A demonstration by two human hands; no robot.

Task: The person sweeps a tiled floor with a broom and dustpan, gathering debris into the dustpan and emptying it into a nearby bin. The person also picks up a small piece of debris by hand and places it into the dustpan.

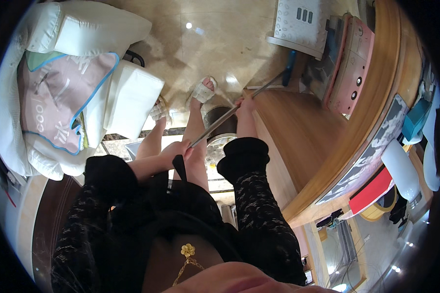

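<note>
A long, thin metal pole (216,124) slants from in front of my lap up to the right. My left hand (175,152) is closed around it near its lower end, where a black, flat end piece (179,167) sticks out. Farther along the pole, my right hand (245,104) grips it beside the wooden desk's edge. The pole's far end reaches a blue, flat piece (289,67) low on the floor, below a white perforated box. Whether the blue piece is the pole's head I cannot tell.
On the left a white armchair (100,27) holds a pink blanket (58,100) with blue trim. The wooden desk (303,117) curves along the right, near the white box (302,24) and a pink case (354,68). A dark round bin (221,119) stands between my right foot and the desk.
</note>
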